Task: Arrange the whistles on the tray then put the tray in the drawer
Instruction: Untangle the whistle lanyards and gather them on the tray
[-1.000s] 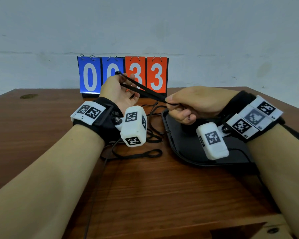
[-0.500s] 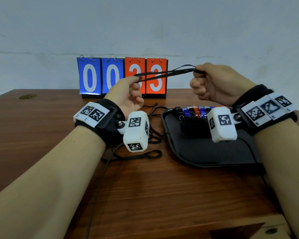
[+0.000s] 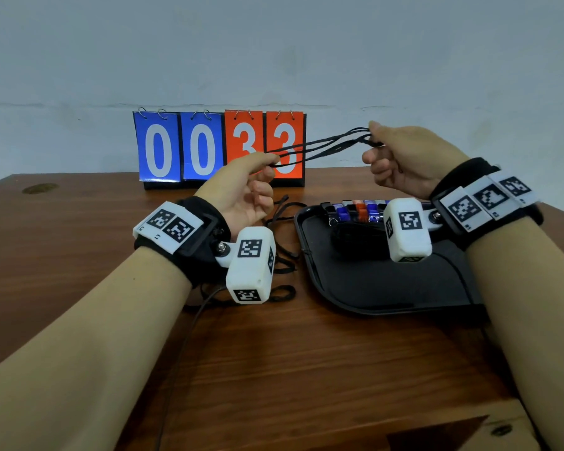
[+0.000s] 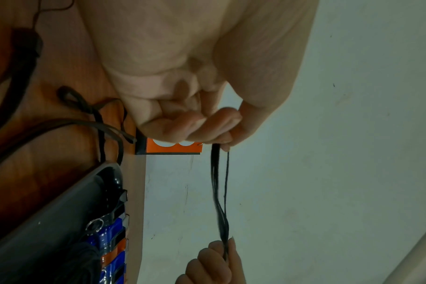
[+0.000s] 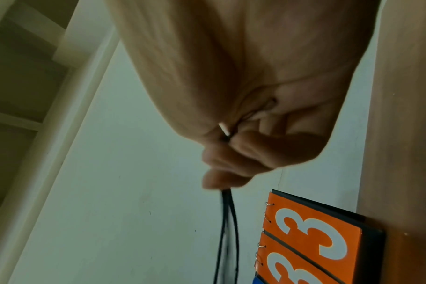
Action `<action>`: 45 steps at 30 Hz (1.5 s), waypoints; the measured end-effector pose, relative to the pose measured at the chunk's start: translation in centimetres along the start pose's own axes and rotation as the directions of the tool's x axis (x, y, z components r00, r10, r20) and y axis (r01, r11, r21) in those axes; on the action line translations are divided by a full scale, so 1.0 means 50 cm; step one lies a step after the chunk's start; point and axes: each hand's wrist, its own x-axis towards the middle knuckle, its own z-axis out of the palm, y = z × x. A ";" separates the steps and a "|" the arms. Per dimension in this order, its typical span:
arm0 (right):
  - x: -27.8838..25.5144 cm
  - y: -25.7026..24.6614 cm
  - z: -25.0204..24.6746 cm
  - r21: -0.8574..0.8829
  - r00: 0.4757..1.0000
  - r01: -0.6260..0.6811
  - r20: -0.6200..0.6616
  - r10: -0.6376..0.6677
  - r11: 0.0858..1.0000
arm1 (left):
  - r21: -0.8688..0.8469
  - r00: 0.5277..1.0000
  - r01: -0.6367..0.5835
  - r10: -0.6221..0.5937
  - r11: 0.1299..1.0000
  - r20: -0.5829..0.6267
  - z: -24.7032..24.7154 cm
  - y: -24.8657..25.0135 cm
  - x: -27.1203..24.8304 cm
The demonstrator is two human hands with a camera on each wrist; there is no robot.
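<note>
A black whistle cord point(image 3: 323, 148) is stretched in the air between both hands, in front of the score cards. My left hand point(image 3: 267, 166) pinches its left end point(image 4: 218, 148); my right hand point(image 3: 373, 138) pinches the right end point(image 5: 227, 194), held higher. No whistle shows on this cord. A black tray point(image 3: 372, 281) lies on the table under my right wrist. Along its far edge stands a row of black, blue and orange whistles point(image 3: 355, 211), also seen in the left wrist view point(image 4: 112, 236), with a bundle of dark cords point(image 3: 355, 239) beside them.
More loose black cords point(image 3: 284, 249) lie on the wooden table point(image 3: 274, 369) left of the tray. A flip scoreboard reading 0033 point(image 3: 220, 148) stands at the back against the wall. A dark opening point(image 3: 437, 434) shows at the near right table edge.
My right hand rose from just above the tray to up and right, drawing the cord taut. The left hand dropped slightly. The row of whistles on the tray came into sight.
</note>
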 end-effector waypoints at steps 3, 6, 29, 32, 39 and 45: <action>0.004 0.002 -0.005 0.035 0.999 -0.027 -0.036 0.029 0.999 | 0.018 1.000 -0.004 0.004 1.000 -0.015 0.004 -0.003 -0.002; 0.007 0.000 -0.011 0.030 0.994 -0.034 -0.099 0.037 0.999 | 0.035 1.000 -0.006 0.006 0.999 -0.009 0.011 -0.007 -0.002; -0.020 -0.012 -0.076 -0.987 0.988 -0.151 -0.148 0.043 0.062 | 0.496 0.979 0.183 -0.202 0.849 -0.015 0.045 -0.051 -0.014; -0.012 -0.007 -0.081 -0.987 0.985 -0.158 -0.157 0.074 0.006 | 0.542 0.959 0.229 -0.284 0.808 0.018 0.049 -0.052 -0.019; -0.013 -0.003 -0.091 -0.974 0.973 -0.169 -0.189 0.134 -0.149 | 0.640 0.936 0.249 -0.349 0.727 0.032 0.056 -0.068 -0.021; -0.016 -0.002 -0.095 -0.968 0.960 -0.180 -0.211 0.184 -0.174 | 0.636 0.940 0.262 -0.340 0.726 0.001 0.052 -0.072 -0.016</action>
